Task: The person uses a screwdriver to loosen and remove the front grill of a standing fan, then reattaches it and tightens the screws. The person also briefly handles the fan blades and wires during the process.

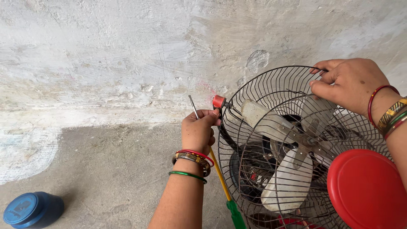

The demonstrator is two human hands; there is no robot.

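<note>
Fingers of the left hand (198, 130) close around a screwdriver (220, 174) beside the red clip (218, 101). Right hand (347, 85) pinches the fan guard (263, 89) at its far rim, above white blades (288, 182).

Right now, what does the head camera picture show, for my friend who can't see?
Two hands work on a wire fan cage: the left hand holds a screwdriver beside it, the right hand grips its top rim.
</note>
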